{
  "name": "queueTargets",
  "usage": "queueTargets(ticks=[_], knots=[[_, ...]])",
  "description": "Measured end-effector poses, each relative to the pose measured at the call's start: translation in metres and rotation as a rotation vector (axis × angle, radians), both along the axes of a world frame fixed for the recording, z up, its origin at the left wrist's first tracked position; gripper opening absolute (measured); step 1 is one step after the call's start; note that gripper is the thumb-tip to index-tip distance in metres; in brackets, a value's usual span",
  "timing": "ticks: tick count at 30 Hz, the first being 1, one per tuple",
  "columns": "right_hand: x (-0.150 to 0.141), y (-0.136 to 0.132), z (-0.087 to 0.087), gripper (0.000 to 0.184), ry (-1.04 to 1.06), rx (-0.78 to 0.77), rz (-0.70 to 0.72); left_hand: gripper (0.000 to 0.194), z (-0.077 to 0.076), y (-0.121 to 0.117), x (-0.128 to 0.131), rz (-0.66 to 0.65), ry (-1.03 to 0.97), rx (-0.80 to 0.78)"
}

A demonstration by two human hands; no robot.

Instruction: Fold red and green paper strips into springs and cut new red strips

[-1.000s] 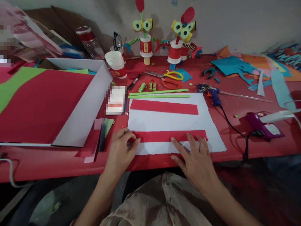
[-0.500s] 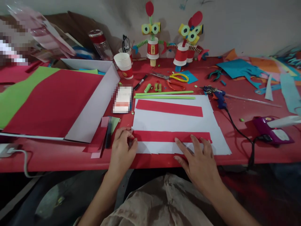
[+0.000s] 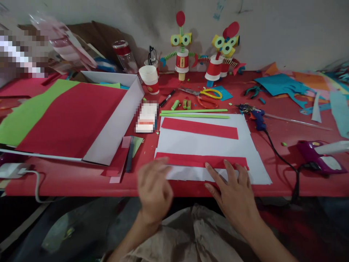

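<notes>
My right hand (image 3: 236,185) rests with spread fingers on the right half of a red paper strip (image 3: 188,160), pressing it against a white sheet (image 3: 196,145). My left hand (image 3: 155,187) is smeared by motion at the strip's left end, so its grip and contact cannot be made out. A second red paper strip (image 3: 200,128) lies slightly slanted higher on the same sheet. Two thin green paper strips (image 3: 195,114) run along the sheet's top edge. Small folded green paper springs (image 3: 187,104) sit just behind them.
To the left stands a white box (image 3: 109,134) with red paper (image 3: 73,120) over it. Scissors (image 3: 201,93), a marker (image 3: 167,98) and paper cups (image 3: 149,78) lie behind. A corded glue gun (image 3: 257,116) is at right. Several paper-cup figures (image 3: 182,60) stand by the wall.
My left hand has come off its place at the strip's left end and moved right and toward me, now blurred. My right hand stays on the strip. The camera view has shifted slightly.
</notes>
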State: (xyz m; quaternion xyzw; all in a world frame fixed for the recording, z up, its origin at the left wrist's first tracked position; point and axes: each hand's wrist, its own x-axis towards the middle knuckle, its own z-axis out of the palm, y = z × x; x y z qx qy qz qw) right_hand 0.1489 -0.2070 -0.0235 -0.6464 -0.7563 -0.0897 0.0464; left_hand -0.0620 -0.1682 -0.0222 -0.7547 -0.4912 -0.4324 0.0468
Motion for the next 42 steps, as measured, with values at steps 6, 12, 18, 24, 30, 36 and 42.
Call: queueTargets(ticks=[6,12,18,24,30,36,42], knots=[[0.003,0.000,0.003,0.054,0.012,-0.020,0.025,0.058,-0.005,-0.016,0.053,-0.217,0.387,-0.350],[0.046,-0.002,0.004,0.034,0.190,0.111,0.021,0.053,-0.005,-0.016,0.047,-0.175,0.425,-0.389],[0.049,-0.004,0.005,0.025,0.232,0.122,0.010,0.022,0.007,-0.003,0.071,-0.170,0.347,-0.312],[0.064,0.024,0.008,0.012,0.482,0.043,0.016,0.011,0.007,0.025,0.103,-0.282,0.363,-0.603],[0.089,0.064,0.021,0.019,0.585,-0.324,0.081,0.024,0.007,0.025,0.102,-0.244,0.362,-0.597],[0.093,0.067,0.021,0.014,0.682,-0.287,0.164,0.040,-0.001,0.021,0.104,-0.252,0.360,-0.481],[0.110,0.058,0.011,0.029,0.667,-0.121,0.438,0.034,-0.008,0.017,0.101,-0.259,0.435,-0.340]])
